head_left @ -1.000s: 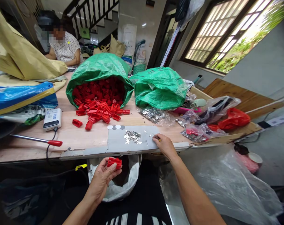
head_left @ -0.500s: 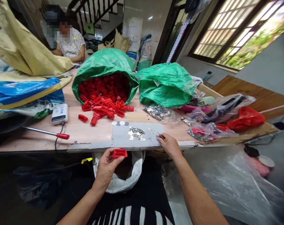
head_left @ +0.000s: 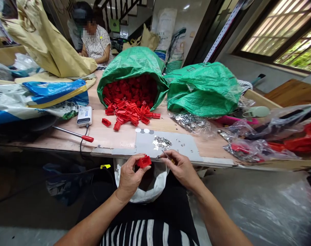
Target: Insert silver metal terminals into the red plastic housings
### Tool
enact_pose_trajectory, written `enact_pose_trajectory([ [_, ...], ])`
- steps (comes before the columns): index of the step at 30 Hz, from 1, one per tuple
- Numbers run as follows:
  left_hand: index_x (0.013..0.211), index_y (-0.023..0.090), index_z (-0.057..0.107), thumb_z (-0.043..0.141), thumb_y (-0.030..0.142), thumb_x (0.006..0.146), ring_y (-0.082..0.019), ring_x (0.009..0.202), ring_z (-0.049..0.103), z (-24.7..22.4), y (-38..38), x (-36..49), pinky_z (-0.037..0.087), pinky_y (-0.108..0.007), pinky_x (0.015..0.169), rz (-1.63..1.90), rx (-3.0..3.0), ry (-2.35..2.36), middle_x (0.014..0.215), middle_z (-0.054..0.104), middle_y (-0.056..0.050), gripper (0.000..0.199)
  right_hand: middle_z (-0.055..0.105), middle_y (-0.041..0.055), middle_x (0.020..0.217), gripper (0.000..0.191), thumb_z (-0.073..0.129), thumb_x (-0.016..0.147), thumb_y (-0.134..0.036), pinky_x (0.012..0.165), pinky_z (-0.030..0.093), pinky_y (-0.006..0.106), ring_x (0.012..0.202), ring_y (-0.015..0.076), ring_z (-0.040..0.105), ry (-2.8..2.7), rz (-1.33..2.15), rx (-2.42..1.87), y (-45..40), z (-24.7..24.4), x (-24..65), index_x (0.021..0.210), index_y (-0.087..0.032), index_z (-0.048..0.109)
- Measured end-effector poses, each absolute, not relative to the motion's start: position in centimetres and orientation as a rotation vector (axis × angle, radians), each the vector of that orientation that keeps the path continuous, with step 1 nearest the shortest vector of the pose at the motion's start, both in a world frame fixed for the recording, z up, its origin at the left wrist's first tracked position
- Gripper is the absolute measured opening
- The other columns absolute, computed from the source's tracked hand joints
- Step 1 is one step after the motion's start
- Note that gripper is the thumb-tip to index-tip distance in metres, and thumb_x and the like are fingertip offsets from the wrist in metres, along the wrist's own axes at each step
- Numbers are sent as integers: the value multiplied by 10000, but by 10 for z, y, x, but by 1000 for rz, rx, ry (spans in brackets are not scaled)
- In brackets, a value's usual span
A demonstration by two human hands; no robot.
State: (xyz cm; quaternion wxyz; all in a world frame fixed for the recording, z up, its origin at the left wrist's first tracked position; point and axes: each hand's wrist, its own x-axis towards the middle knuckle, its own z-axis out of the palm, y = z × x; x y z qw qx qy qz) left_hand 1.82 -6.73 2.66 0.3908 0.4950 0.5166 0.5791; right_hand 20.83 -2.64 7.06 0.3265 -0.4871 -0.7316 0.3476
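My left hand (head_left: 131,176) pinches a small red plastic housing (head_left: 144,161) by its ends, with the hollow side facing up and towards me. In my right hand (head_left: 182,169) is a pair of thin metal tweezers (head_left: 166,155), pointing left. At their tip, a short gap from the housing, is a small metal piece (head_left: 158,157). Behind my hands lies a grey mat (head_left: 145,145) bearing a heap of shiny metal pieces (head_left: 162,142). Below both hands hangs an open white sack (head_left: 142,197) at the table's front edge.
A green sack (head_left: 137,59) spills red housings (head_left: 131,112) onto the table. Beside it rests another green sack (head_left: 201,90). A white device (head_left: 84,116) and a red-handled rod (head_left: 76,134) are to the left. Plastic bags (head_left: 244,147) lie right. A person (head_left: 96,44) sits behind.
My right hand has moved left from the mat towards the red housing, with a small metal piece now at the tweezers' tip. The view has turned left; my left hand still holds the housing.
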Motion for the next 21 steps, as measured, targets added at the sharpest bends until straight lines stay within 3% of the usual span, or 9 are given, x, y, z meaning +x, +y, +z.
enact_pose_trajectory([
  [4,958,248,701,759,257,659,-244,964,651,29,-68,16,480,-361,898,1483,1344,1337,1009,722,-56,304,639,20,785,120,518,881,-296,668,440,257,706,147,554,-2084,878,-1224,-33,72,185,894,-209,600],
  [12,966,257,703,741,250,681,-244,963,654,30,-71,17,477,-362,901,1495,1406,1317,1009,727,-55,287,642,54,859,147,501,895,-218,717,449,284,800,166,580,-2263,786,-1124,-28,68,181,937,-206,641],
  [21,973,252,692,738,269,689,-237,946,657,28,-72,17,487,-347,873,1517,1373,1355,1003,726,-50,288,653,58,911,189,501,904,-289,716,464,281,804,169,583,-2115,939,-1115,-29,69,183,1009,-215,640],
])
